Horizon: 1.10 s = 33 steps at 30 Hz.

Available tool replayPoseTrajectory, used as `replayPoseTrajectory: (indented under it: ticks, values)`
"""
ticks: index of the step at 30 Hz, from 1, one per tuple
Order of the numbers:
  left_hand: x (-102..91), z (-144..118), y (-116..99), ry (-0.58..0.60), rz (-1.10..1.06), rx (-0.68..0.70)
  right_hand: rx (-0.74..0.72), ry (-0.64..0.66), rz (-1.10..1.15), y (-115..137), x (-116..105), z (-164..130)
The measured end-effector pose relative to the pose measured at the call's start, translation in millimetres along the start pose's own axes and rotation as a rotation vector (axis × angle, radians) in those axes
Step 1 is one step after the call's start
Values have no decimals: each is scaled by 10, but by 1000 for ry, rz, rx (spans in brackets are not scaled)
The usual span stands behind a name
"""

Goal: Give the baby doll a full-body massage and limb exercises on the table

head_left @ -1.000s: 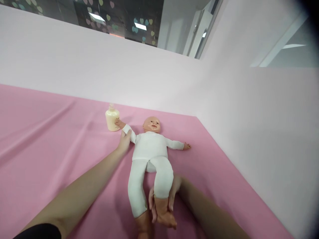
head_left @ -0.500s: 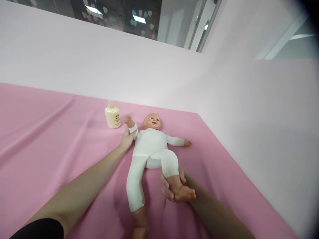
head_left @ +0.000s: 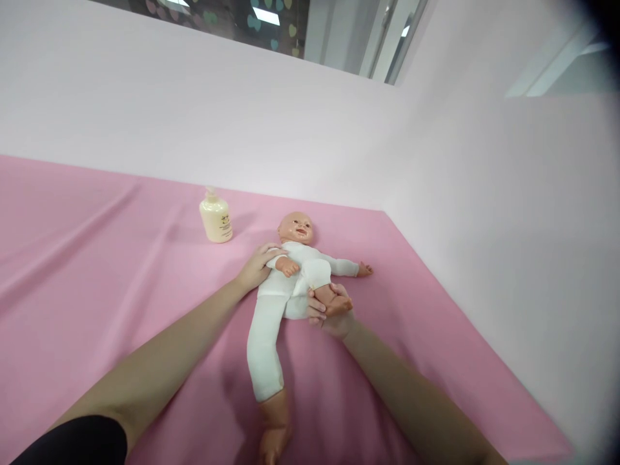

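Note:
A baby doll (head_left: 268, 316) in a white cloth body lies on its back, its bald head away from me. My left hand (head_left: 258, 266) is wrapped round the doll's arm on the left side and rests it across the chest, the small fist pointing inward. My right hand (head_left: 334, 316) grips the doll's other leg near the ankle from below, and that leg is bent up toward the belly. The remaining leg lies stretched toward me. The doll's right-side arm extends outward on the sheet.
A pale yellow pump bottle (head_left: 216, 218) stands upright left of the doll's head. Pink sheet (head_left: 121, 271) covers the surface, with some creases. White walls (head_left: 194, 129) rise behind and to the right, below a window (head_left: 271, 26).
My left hand has brought the doll's arm from out at the side onto its chest. My right hand has pushed the held leg up toward the belly.

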<state>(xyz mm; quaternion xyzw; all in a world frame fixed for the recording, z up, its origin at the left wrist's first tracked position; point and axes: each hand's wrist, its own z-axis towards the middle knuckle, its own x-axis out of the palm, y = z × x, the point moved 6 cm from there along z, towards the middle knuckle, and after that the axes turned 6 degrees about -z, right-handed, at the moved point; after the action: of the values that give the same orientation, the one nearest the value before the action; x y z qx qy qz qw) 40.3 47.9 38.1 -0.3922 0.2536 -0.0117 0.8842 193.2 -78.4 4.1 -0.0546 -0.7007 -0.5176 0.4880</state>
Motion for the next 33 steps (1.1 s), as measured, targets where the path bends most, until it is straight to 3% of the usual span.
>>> replayPoseTrajectory:
  ticks: [3, 9, 12, 16, 19, 26, 28, 33]
  values:
    - [-33, 2, 8, -62, -87, -30, 80, 167, -7, -60, 103, -60]
    - [-156, -68, 382, -398, -362, -289, 312, 750, 82, -278, 359, -283]
    - [-212, -104, 549, -555, -520, -370, 461, 900, 97, -417, 392, -331]
    - [-296, -131, 607, -707, -596, -412, 599, 1039, 57, -556, 402, -361]
    - [-305, -126, 571, -706, -596, -419, 615, 1013, 48, -571, 377, -343]
    - [-227, -103, 403, -562, -498, -377, 482, 903, 54, -375, 258, -290]
    - [-210, -71, 288, -477, -402, -287, 432, 803, 81, -333, 197, -248]
    - [-85, -14, -48, -141, -82, 12, 195, 541, 212, -127, 183, -131]
